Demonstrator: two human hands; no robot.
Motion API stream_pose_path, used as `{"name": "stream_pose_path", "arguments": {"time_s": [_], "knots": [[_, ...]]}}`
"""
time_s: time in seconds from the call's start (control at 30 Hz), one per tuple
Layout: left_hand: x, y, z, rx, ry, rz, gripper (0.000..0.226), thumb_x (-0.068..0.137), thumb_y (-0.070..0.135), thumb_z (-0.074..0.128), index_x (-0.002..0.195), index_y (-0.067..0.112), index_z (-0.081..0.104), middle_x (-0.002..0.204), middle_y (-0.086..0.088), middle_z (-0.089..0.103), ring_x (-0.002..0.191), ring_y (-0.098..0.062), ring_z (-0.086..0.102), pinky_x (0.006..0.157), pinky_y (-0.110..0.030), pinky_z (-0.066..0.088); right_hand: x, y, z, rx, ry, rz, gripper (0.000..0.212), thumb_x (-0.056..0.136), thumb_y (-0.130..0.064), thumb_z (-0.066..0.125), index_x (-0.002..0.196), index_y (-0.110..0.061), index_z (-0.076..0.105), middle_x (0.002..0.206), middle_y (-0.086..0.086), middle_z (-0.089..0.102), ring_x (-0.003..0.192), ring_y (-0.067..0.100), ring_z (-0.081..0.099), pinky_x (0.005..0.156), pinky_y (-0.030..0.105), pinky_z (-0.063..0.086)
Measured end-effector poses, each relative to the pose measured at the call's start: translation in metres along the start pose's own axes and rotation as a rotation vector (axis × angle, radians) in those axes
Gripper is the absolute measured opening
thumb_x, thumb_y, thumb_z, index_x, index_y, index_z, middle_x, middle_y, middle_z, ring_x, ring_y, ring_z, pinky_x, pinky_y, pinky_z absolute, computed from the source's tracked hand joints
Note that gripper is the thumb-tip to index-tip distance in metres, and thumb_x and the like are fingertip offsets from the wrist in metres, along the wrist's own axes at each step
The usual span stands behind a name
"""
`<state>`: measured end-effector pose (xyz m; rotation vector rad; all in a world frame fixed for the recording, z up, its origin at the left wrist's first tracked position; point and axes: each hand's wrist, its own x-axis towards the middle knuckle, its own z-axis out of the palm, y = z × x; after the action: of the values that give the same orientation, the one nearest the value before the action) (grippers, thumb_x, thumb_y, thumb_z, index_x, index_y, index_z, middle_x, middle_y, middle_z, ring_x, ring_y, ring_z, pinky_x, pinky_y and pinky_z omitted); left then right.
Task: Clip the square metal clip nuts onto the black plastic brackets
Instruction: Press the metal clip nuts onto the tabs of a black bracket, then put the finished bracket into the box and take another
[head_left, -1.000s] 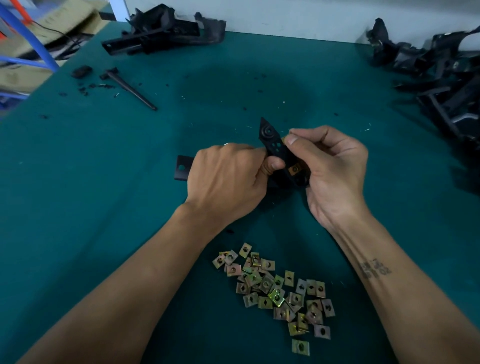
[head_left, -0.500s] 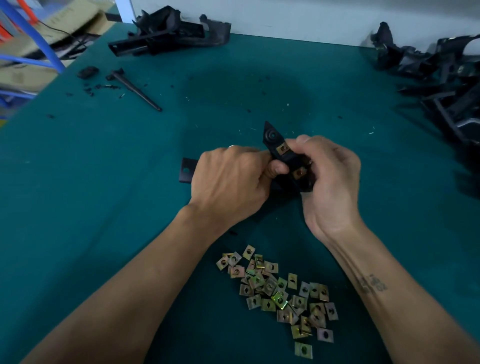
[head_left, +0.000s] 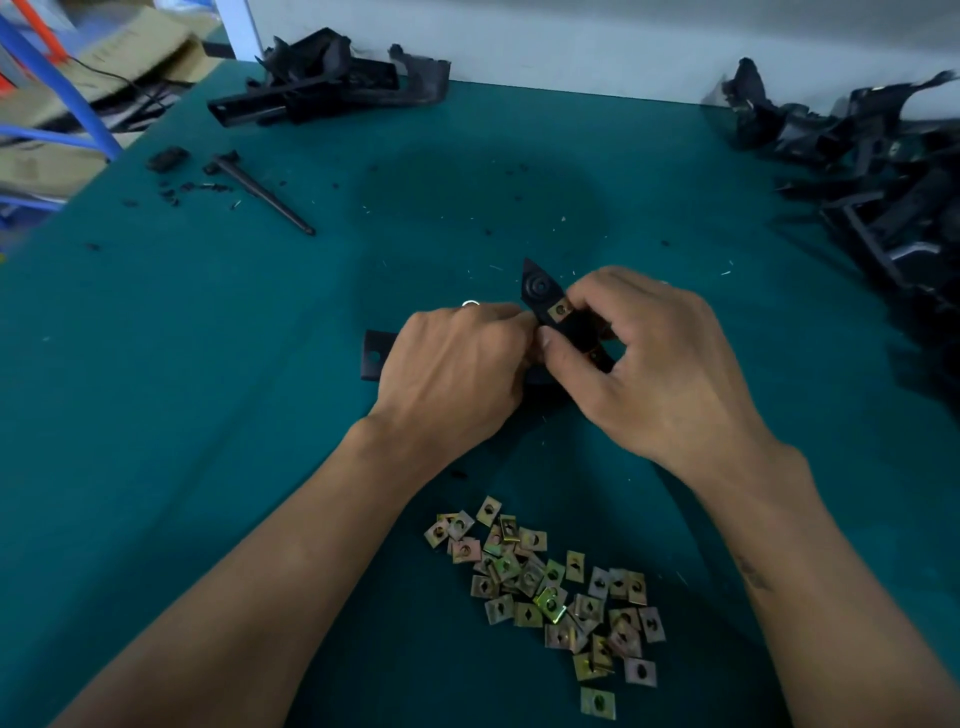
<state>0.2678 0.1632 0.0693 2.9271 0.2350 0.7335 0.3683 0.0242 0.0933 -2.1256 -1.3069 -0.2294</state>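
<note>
A black plastic bracket (head_left: 540, 288) is held over the middle of the green table between both hands. My left hand (head_left: 457, 364) grips its left part; the flat end with a hole (head_left: 375, 354) sticks out past my knuckles. My right hand (head_left: 660, 358) curls round the bracket's right part, with fingertips at a square brass clip nut (head_left: 560, 310) that sits on the bracket just below its pointed tip. A pile of several loose clip nuts (head_left: 550, 587) lies on the table near me, between my forearms.
A heap of black brackets (head_left: 883, 171) fills the table's right edge. More black plastic parts (head_left: 327, 78) lie at the back left. A thin black rod (head_left: 260, 192) and plastic crumbs lie at the left. Cardboard and a blue frame stand beyond the left edge.
My right hand has turned over and closed down on the bracket. A clip nut now sits near the bracket's tip, where there was none a second ago. My left hand keeps its grip.
</note>
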Motion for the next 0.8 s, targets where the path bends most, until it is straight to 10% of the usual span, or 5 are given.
{"name": "stream_pose_path", "arguments": {"time_s": [0.27, 0.5, 0.63, 0.8], "knots": [[-0.002, -0.002, 0.002, -0.083, -0.002, -0.054, 0.027, 0.078, 0.005, 0.058, 0.072, 0.018, 0.035, 0.068, -0.006, 0.058, 0.054, -0.034, 0.052, 0.049, -0.031, 0.03, -0.004, 0.0, 0.007, -0.198, 0.066, -0.086, 0.028, 0.097, -0.046, 0.054, 0.095, -0.019, 0.063, 0.085, -0.008, 0.062, 0.079, 0.02, 0.057, 0.06, 0.037, 0.047], [0.001, -0.001, -0.008, -0.159, 0.195, -0.316, 0.015, 0.095, 0.019, 0.055, 0.084, 0.01, 0.06, 0.083, -0.008, 0.065, 0.071, -0.036, 0.057, 0.054, -0.041, 0.042, -0.008, 0.006, 0.012, 0.194, 0.186, 0.223, 0.051, 0.091, -0.064, 0.058, 0.124, -0.025, 0.06, 0.103, -0.013, 0.068, 0.093, 0.007, 0.066, 0.08, 0.038, 0.057], [0.023, 0.028, -0.022, -0.564, 0.413, -0.507, 0.038, 0.095, 0.026, 0.056, 0.061, 0.017, 0.042, 0.052, 0.005, 0.047, 0.048, -0.009, 0.041, 0.052, -0.031, 0.024, -0.018, -0.019, 0.015, 0.629, 0.147, 0.38, 0.029, 0.093, -0.034, 0.068, 0.111, -0.012, 0.067, 0.094, -0.002, 0.074, 0.087, 0.009, 0.069, 0.083, 0.043, 0.057], [0.035, 0.094, -0.019, -0.85, 0.337, -0.436, 0.025, 0.088, 0.031, 0.053, 0.07, 0.014, 0.05, 0.061, 0.009, 0.053, 0.059, -0.006, 0.045, 0.056, -0.035, 0.039, -0.055, -0.041, -0.024, 0.677, 0.389, 0.405, 0.018, 0.09, -0.01, 0.06, 0.105, -0.002, 0.066, 0.089, 0.008, 0.07, 0.08, 0.017, 0.061, 0.072, 0.044, 0.053]]}}
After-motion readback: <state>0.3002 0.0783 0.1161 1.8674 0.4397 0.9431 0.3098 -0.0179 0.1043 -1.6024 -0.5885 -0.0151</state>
